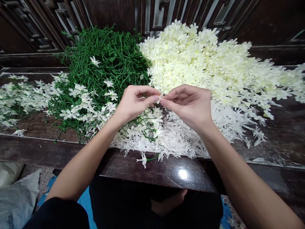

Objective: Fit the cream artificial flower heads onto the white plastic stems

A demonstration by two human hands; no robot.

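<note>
From the head view, both hands meet over the middle of the dark wooden table, fingertips pinched together on one tiny cream flower blossom. The left hand has thumb and forefinger clamped on what looks like a thin green stem tip, and the right hand is pinching the little blossom from the other side, so both are closed on small parts, not loose. To do this bit well, I'd say keep the pinch right up at the fingertips, line the blossom's hole straight with the stem end and push square on, because these soft plastic bits probably bend or pop sideways if you come in at an angle. Keeping the hands low over the white stamen pile seems smart too, since a dropped piece would vanish into it. Far left is the tangle of bare green stems, far right the big heap of loose cream blossoms, and finished flower sprigs lie on the near left, with more running off toward the left edge. One finished flower sits alone near the table edge. Hard to tell: the actual joint is hidden behind the fingertips, so I can't say whether the blossom is seated yet, and the stem in the left hand is mostly covered. The bag on the floor at near left is cut off.
</note>
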